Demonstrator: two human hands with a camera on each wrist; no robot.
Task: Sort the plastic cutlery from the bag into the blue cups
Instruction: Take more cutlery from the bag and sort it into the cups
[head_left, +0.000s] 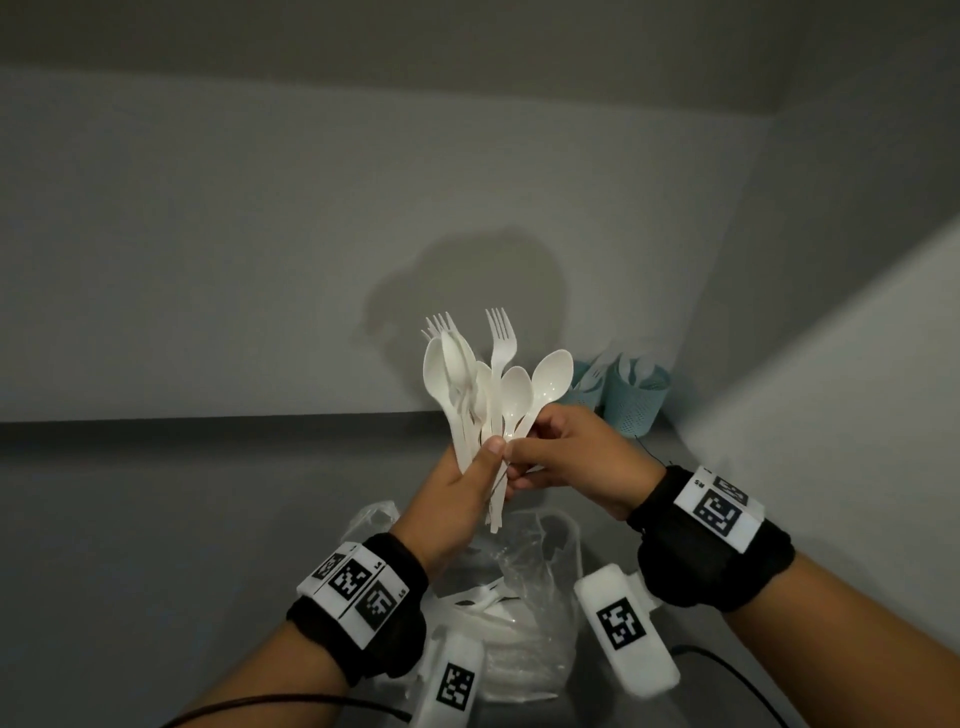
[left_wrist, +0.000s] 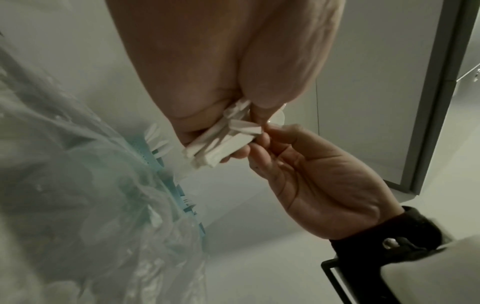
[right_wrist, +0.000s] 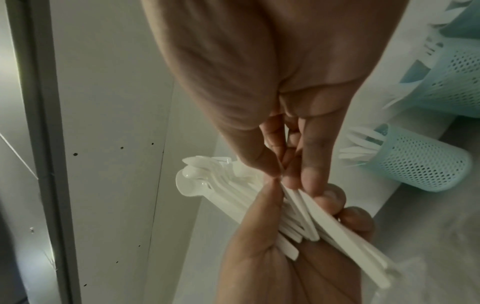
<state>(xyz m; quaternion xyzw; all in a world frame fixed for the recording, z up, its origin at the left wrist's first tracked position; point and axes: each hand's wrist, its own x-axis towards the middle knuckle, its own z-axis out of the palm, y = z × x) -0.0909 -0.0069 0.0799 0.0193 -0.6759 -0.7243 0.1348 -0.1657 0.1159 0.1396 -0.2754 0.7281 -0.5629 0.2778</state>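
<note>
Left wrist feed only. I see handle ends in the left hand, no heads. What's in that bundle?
Observer: The head view shows forks and spoons mixed, heads up, in the left hand.
Operator: What is the right hand doing? I only see its palm.
Observer: The right hand is at the right side of the bundle, below two spoon bowls. In the right wrist view its fingers pinch handles there.
Operator: Cups? I get a blue sliver behind the bag.
Observer: The right wrist view shows at least two blue mesh cups, each with white cutlery inside.
</note>
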